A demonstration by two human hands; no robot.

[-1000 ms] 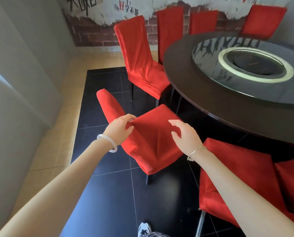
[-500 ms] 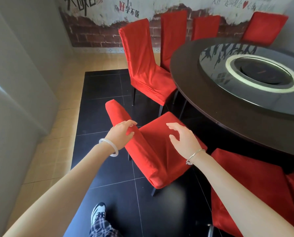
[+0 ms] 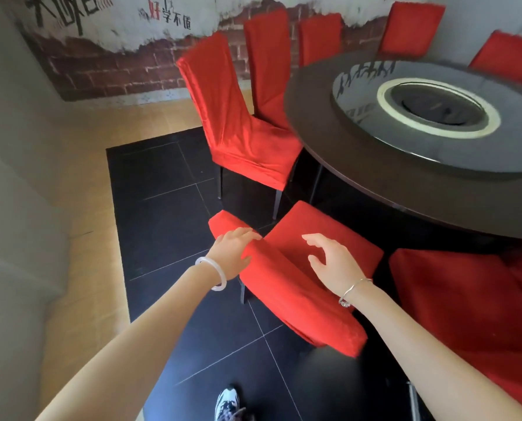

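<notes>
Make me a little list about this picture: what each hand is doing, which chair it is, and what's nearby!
place: room with a round table and red-covered chairs around it
chair in hand: red chair, nearest the person, on black floor tiles
left hand: fingers over the top of the chair's back, thumb on the near side, holding it
right hand: open, fingers spread, over the seat; contact unclear
neighbour: second chair at the table

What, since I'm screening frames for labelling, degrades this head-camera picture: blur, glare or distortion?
Head view: motion blur smears the far red-covered chairs and the painted brick wall; wide-angle distortion bows the round dark table; its glossy glass turntable mirrors wall lettering; left hand and right hand at the nearest red fabric-covered chair look fairly sharp.
</notes>
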